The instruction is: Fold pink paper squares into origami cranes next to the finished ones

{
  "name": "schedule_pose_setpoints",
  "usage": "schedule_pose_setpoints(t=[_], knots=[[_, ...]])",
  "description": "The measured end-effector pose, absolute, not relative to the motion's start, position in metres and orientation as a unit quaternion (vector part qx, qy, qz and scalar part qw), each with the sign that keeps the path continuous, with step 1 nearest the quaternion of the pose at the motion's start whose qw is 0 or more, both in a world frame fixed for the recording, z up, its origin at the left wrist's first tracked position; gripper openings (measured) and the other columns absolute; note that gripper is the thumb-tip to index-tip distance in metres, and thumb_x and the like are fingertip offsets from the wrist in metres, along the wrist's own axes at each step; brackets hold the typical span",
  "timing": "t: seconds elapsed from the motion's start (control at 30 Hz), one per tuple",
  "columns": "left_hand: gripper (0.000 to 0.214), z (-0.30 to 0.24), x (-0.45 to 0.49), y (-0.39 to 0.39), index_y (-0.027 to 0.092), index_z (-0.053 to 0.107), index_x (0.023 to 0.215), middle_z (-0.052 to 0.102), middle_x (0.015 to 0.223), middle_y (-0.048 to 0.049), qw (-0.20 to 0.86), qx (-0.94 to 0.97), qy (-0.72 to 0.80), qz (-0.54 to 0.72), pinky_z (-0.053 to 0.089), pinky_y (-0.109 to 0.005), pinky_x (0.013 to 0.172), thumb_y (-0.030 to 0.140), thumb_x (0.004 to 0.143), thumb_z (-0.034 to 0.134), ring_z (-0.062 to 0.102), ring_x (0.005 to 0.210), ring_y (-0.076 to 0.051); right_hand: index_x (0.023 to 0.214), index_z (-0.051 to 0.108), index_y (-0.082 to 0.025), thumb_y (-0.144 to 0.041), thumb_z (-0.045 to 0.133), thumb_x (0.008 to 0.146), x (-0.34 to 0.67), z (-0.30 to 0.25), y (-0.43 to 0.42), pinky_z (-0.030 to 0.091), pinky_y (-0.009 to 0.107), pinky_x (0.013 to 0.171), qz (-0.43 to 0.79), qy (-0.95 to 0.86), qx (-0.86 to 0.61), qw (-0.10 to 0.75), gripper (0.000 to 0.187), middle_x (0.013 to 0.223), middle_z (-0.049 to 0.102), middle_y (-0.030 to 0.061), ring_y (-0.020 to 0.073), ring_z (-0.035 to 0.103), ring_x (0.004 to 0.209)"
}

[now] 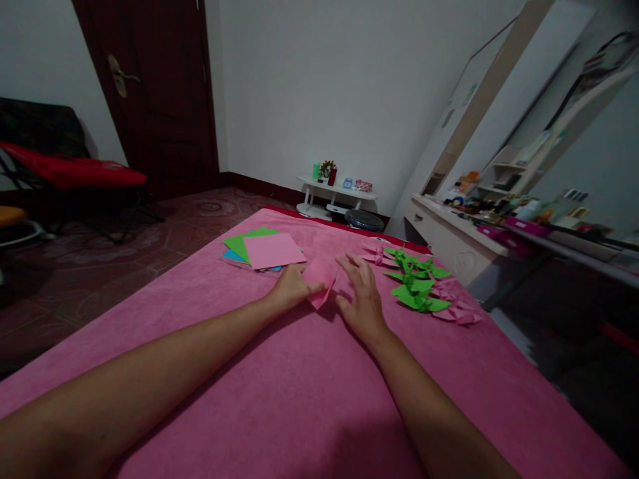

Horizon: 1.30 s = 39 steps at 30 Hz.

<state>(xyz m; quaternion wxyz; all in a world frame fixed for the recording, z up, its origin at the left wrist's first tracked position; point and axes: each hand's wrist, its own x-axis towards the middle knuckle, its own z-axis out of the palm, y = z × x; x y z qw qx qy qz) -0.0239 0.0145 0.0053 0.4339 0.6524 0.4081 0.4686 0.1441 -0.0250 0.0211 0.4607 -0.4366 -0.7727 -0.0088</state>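
Note:
A partly folded piece of pink origami paper (320,276) stands tilted over the pink cloth, its lower tip pointing toward me. My left hand (292,286) pinches its left side, with the thumb across the front. On the other side, my right hand (362,296) has its fingers apart and curved, the fingertips close to the paper's right edge; whether they touch it I cannot tell. Beyond my left hand lies a stack of square sheets, with a pink sheet (274,250) on top, a green sheet (237,246) and a blue sheet (233,256) showing beneath.
Several folded green paper cranes (419,293) and pink paper cranes (456,311) sit right of my right hand. The pink cloth (259,399) covers the surface under my arms. A cluttered dressing table (449,226) stands at the right, a small white table (339,189) beyond the far edge.

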Motion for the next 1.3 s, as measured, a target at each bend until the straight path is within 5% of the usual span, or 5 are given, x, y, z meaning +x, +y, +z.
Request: schedule_pose_setpoints(t=[0.2, 0.57, 0.83, 0.93, 1.3], knots=[[0.032, 0.011, -0.035, 0.023, 0.008, 0.063, 0.071, 0.061, 0.063, -0.0025, 0.465, 0.633, 0.431, 0.444, 0.037, -0.022, 0.049, 0.034, 0.055, 0.073, 0.051, 0.052, -0.012, 0.079, 0.065, -0.023, 0.007, 0.043, 0.054, 0.164, 0.036, -0.024, 0.037, 0.045, 0.097, -0.050, -0.873, -0.289, 0.390, 0.045, 0.122, 0.054, 0.0038, 0.0241, 0.044, 0.118], [0.063, 0.041, -0.069, 0.023, 0.013, 0.059, 0.105, 0.052, 0.063, 0.0044, 0.364, 0.702, 0.483, 0.377, 0.031, -0.020, 0.047, 0.035, 0.049, 0.078, 0.042, 0.051, -0.010, 0.085, 0.063, -0.019, 0.006, 0.038, 0.054, 0.147, 0.043, -0.029, 0.043, 0.032, 0.078, 0.017, -0.907, -0.276, 0.318, 0.047, 0.089, 0.066, 0.0053, 0.0186, 0.058, 0.087], [0.070, 0.017, -0.090, -0.029, 0.020, 0.044, 0.128, 0.061, 0.097, -0.0062, 0.188, 0.830, 0.451, 0.270, 0.045, -0.031, 0.074, 0.026, 0.063, 0.070, 0.057, 0.087, -0.021, 0.079, 0.059, -0.017, -0.004, 0.044, 0.079, 0.152, 0.037, -0.061, 0.041, 0.034, 0.074, -0.055, -0.972, -0.165, 0.159, 0.021, 0.080, 0.065, 0.0062, 0.0172, 0.056, 0.077], [0.049, 0.022, -0.091, -0.052, 0.024, 0.049, 0.125, 0.044, 0.134, -0.0114, 0.067, 0.904, 0.321, 0.276, 0.038, -0.039, 0.095, 0.021, 0.076, 0.059, 0.044, 0.119, -0.024, 0.094, 0.060, -0.018, -0.006, 0.040, 0.084, 0.163, 0.023, -0.072, 0.042, 0.035, 0.078, -0.022, -0.969, -0.170, 0.180, 0.025, 0.093, 0.067, 0.0080, 0.0173, 0.057, 0.086], [0.036, 0.024, -0.095, -0.073, 0.018, 0.054, 0.120, 0.061, 0.120, -0.0082, 0.079, 0.971, 0.176, 0.141, 0.046, -0.032, 0.091, 0.014, 0.085, 0.045, 0.058, 0.106, -0.019, 0.084, 0.069, -0.020, -0.020, 0.052, 0.085, 0.162, 0.017, -0.076, 0.047, 0.029, 0.073, 0.313, -0.829, -0.331, 0.324, 0.017, 0.081, 0.068, 0.0052, 0.0162, 0.061, 0.078]])
